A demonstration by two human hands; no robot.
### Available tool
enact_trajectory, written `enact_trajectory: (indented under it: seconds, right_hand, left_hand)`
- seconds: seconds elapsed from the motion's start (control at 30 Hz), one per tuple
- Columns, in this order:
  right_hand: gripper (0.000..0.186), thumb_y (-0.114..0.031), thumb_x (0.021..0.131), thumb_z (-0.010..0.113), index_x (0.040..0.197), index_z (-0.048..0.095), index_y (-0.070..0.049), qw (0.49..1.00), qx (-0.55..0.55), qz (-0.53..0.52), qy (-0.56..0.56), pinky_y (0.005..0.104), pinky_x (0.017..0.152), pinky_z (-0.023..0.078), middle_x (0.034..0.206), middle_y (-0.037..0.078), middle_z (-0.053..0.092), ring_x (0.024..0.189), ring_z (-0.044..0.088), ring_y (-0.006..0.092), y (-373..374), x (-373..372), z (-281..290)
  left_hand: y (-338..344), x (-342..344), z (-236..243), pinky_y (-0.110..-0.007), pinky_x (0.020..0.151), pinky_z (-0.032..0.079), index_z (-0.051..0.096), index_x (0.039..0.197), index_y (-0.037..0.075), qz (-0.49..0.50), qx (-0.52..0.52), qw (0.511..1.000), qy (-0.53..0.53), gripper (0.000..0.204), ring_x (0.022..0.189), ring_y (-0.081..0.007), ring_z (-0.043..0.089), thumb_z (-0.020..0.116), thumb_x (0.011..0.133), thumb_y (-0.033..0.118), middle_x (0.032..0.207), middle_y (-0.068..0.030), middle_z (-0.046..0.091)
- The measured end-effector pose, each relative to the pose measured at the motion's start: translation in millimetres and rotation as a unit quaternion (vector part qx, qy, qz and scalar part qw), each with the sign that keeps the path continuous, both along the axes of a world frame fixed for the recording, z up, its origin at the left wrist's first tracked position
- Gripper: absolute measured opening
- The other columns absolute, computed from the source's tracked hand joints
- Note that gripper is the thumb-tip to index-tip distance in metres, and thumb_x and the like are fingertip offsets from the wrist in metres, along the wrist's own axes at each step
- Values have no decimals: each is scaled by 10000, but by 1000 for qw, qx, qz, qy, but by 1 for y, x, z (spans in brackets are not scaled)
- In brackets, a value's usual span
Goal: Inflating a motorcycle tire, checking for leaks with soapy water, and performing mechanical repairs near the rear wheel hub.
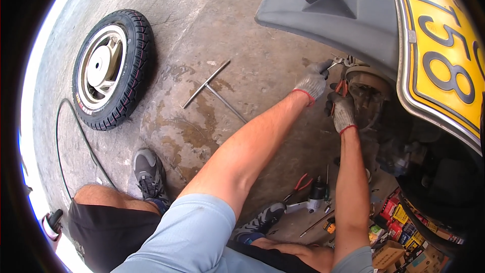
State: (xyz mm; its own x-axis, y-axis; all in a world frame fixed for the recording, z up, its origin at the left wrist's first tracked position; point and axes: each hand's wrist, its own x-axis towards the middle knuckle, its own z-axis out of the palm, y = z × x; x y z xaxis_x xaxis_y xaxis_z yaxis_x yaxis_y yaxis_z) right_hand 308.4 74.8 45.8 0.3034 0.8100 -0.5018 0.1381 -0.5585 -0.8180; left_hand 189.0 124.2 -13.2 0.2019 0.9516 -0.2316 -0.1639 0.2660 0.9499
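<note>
My left hand (pixel 313 82), in a grey work glove with a red cuff, grips a metal wrench (pixel 337 62) held against the rusty wheel hub (pixel 368 87) under the grey rear mudguard (pixel 333 17). Just below it, my right hand (pixel 342 112), gloved the same way, grips red-handled pliers (pixel 342 87) at the same hub. Both arms reach forward from the lower edge. The tool tips are partly hidden by the hub and the gloves.
A removed scooter wheel with tyre (pixel 112 68) lies on the concrete at the left, a black hose (pixel 76 136) beside it. A T-handle wrench (pixel 214 91) lies mid-floor. Red pliers (pixel 299 186), a power tool (pixel 313 199) and small boxes (pixel 399 227) sit lower right. A yellow plate (pixel 444 45) hangs upper right.
</note>
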Motion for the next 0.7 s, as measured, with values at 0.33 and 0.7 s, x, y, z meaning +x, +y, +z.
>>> enact_trajectory:
  seconds: [0.33,0.7]
  right_hand:
    - [287,-70,851,535,1137,515,-79,1000,-8,12,-6,288,378,362,637,15,478,431,438,117,2,1,-2]
    - [352,-41,805,575,1149,509,-9,999,24,23,0,302,384,391,663,42,502,465,486,143,0,5,-4]
  left_hand:
    - [11,4,-10,-346,818,477,599,1247,134,6,49,995,85,417,955,-273,624,464,875,2,1061,-166,654]
    - [-1,2,4,-386,804,472,622,1207,142,54,57,994,78,381,913,-321,611,468,877,32,993,-191,628]
